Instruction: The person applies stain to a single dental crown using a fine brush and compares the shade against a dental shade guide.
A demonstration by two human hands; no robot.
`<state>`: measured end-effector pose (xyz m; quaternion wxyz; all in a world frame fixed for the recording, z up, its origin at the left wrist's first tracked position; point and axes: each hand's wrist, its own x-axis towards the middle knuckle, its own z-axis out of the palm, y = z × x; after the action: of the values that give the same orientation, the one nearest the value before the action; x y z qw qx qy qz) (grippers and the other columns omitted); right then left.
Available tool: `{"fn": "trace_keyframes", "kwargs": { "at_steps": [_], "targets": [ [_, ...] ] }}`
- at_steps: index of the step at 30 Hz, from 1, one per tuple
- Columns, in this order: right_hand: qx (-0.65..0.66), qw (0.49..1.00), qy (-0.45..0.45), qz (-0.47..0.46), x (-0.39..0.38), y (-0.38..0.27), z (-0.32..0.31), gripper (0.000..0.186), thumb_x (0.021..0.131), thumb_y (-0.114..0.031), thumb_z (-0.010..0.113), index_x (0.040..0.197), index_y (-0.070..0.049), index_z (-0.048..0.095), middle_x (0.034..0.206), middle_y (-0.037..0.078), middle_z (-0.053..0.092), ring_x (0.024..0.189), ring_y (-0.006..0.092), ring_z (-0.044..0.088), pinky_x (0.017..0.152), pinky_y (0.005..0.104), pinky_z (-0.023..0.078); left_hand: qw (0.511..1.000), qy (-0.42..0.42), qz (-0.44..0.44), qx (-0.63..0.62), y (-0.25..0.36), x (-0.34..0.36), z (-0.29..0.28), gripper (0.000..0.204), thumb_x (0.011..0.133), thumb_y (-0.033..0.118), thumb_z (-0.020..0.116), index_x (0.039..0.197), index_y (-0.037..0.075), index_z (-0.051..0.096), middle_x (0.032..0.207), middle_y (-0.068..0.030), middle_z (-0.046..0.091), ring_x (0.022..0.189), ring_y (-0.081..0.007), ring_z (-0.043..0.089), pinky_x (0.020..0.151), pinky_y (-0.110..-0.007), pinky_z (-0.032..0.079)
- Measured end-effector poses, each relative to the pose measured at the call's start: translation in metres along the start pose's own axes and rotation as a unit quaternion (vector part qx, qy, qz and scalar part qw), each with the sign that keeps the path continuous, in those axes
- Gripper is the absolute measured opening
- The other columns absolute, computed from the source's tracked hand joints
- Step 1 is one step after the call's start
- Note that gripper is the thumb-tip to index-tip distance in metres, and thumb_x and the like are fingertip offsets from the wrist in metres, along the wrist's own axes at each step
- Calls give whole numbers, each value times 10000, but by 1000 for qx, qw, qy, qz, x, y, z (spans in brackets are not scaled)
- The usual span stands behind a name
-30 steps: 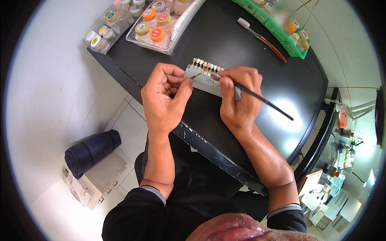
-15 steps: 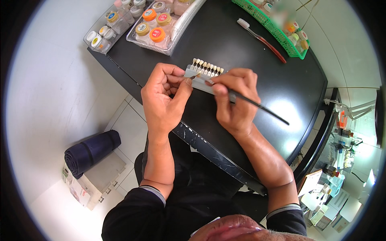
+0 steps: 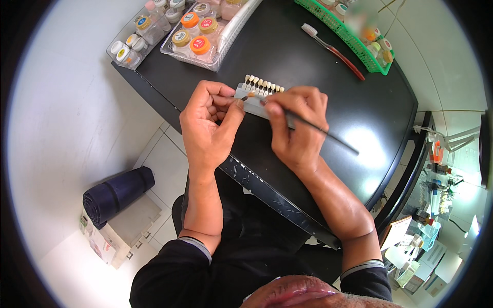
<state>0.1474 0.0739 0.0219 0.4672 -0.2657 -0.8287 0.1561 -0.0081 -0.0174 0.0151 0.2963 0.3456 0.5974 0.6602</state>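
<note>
My left hand (image 3: 208, 120) is closed in a pinch on a small dark-stemmed piece (image 3: 245, 98), too small to make out fully. In my right hand (image 3: 300, 126) is a slim brush (image 3: 336, 138), its dark handle slanting down to the right. The brush's tip end meets or nearly meets the piece at my left fingertips; contact cannot be told. Just beyond both hands lies a tooth shade guide (image 3: 252, 106), a grey holder with a row of tooth-shaped tabs (image 3: 264, 84). My right fingers cover its right end.
A white basket (image 3: 218, 59) of lidded jars stands on the black table (image 3: 277, 36) at far left, beside a clear box (image 3: 134, 61) of small jars. A red-handled toothbrush (image 3: 336, 53) lies near a green basket (image 3: 354, 43) of bottles. A dark rolled mat (image 3: 118, 192) is lower left.
My right hand and the brush have shifted slightly left, toward the piece in my left fingers. My left hand has stayed nearly still.
</note>
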Motion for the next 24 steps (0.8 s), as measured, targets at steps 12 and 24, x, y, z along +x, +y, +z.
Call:
{"fn": "trace_keyframes", "kwargs": {
  "at_steps": [12, 24],
  "targets": [
    [-34, 997, 58, 32, -3, 4, 2, 41, 987, -107, 821, 1004, -107, 784, 933, 22, 731, 931, 258, 639, 894, 425, 435, 1000, 13, 5, -24, 0, 0, 1, 192, 979, -73, 764, 1146, -21, 683, 931, -61, 766, 806, -51, 691, 722, -218, 556],
    [55, 995, 76, 31, 2, -3, -12, 69, 1054, -150, 767, 1046, -84, 786, 986, 55, 763, 971, 278, 651, 925, 419, 460, 993, 27, 41, -109, -14, 9, -15, 162, 1038, 34, 789, 1192, -13, 801, 1025, -85, 819, 899, -139, 782, 770, -248, 577]
  ]
}}
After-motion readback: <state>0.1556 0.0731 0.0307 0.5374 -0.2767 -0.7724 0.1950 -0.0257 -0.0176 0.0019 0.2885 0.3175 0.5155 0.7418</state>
